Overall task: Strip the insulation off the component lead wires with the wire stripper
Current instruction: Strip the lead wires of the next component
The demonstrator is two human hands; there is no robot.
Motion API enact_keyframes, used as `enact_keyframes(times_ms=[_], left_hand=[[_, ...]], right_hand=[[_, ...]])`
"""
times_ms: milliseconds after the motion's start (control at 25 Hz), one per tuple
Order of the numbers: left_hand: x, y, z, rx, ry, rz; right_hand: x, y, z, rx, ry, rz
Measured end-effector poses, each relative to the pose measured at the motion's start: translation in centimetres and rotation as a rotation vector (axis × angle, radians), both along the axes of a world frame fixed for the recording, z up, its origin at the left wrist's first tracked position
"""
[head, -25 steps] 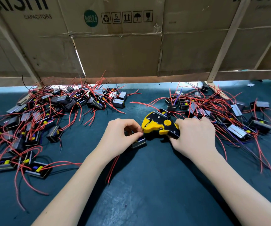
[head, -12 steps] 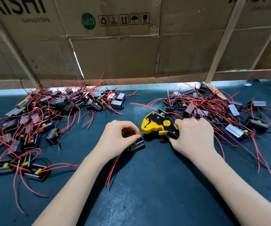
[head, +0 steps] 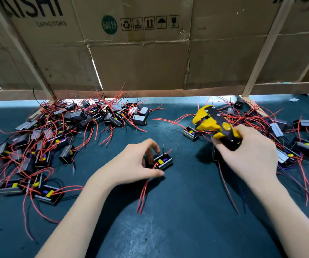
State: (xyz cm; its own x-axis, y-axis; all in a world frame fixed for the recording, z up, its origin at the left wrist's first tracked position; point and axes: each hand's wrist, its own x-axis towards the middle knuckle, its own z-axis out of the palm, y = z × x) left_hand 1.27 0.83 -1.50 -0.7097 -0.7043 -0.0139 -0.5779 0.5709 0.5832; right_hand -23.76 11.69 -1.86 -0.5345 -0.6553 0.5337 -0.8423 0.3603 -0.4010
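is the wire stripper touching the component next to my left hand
Apart. The head view shows bare mat between the wire stripper, gripped in the right hand, and the component.

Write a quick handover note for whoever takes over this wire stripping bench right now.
Left hand: open, fingers curved around one component on the mat, its red leads trailing toward you.
Right hand: grips the wire stripper, lifted above the right pile, away from that component.
Done: cannot tell which leads are stripped.
Left: bring the stripper to a lead, strip it, then continue through the left pile.
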Motion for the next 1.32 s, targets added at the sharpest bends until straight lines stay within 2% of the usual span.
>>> enact_keyframes(times_ms=[80,160,200,240,280,360,400,480,560,640,720,760,880,960,1040,1120,1160,1200,1240,1320], left_hand=[[-1.6,1.1,-0.3,0.019,0.137,0.032],[-3.3,2.7,-0.6,0.369,0.381,-0.032],[-3.9,3.4,-0.7,0.556,0.466,-0.106],[-4.2,3.7,-0.7,0.662,0.519,-0.164],[-4.2,3.6,-0.6,0.666,0.542,-0.181],[-3.2,2.3,0.1,0.502,0.59,-0.088],[-2.4,1.4,0.6,0.376,0.612,0.014],[0.0,-0.6,1.4,0.092,0.601,0.28],[3.0,-2.5,1.6,-0.227,0.41,0.566],[5.9,-3.8,1.5,-0.418,0.046,0.783],[7.6,-4.3,1.4,-0.369,-0.3,0.942],[8.0,-4.3,1.3,-0.308,-0.404,0.979],[8.3,-4.4,0.8,-0.2,-0.464,0.98],[8.4,-4.6,0.7,-0.172,-0.368,0.96],[8.4,-4.5,1.0,-0.164,-0.207,0.919],[7.9,-4.5,1.6,-0.11,0.049,0.812],[7.3,-4.3,1.9,-0.039,0.222,0.72],[6.4,-3.9,2.3,0.049,0.403,0.608],[5.2,-3.3,2.5,0.132,0.566,0.491],[2.6,-2.1,2.1,0.23,0.73,0.314]], right_hand=[[-0.3,0.1,0.3,-0.122,-0.182,0.055],[-0.5,0.3,0.8,-0.23,-0.382,0.182],[-0.2,0.5,1.2,-0.265,-0.54,0.303],[0.1,0.8,1.6,-0.287,-0.728,0.475],[0.4,1.0,1.8,-0.284,-0.911,0.684],[1.5,1.3,2.0,-0.179,-1.2,1.037],[2.2,1.4,2.0,-0.085,-1.266,1.125],[3.6,1.4,1.8,0.117,-1.245,1.136],[4.6,1.4,1.4,0.261,-1.093,1.033],[4.7,1.0,1.4,0.249,-0.968,0.883],[3.9,0.6,1.7,0.151,-0.944,0.739],[3.2,0.3,1.8,0.101,-0.969,0.669],[0.9,-0.3,1.5,-0.026,-0.984,0.515],[-0.1,-0.7,0.8,-0.095,-0.838,0.426],[-0.3,-0.6,0.4,-0.116,-0.552,0.311],[-0.1,-0.2,0.2,-0.12,-0.331,0.275],[0.0,-0.2,0.1,-0.123,-0.33,0.324],[0.4,0.0,0.1,-0.135,-0.424,0.424],[1.1,0.1,0.3,-0.161,-0.611,0.572],[2.5,0.2,0.7,-0.183,-0.994,0.827]])
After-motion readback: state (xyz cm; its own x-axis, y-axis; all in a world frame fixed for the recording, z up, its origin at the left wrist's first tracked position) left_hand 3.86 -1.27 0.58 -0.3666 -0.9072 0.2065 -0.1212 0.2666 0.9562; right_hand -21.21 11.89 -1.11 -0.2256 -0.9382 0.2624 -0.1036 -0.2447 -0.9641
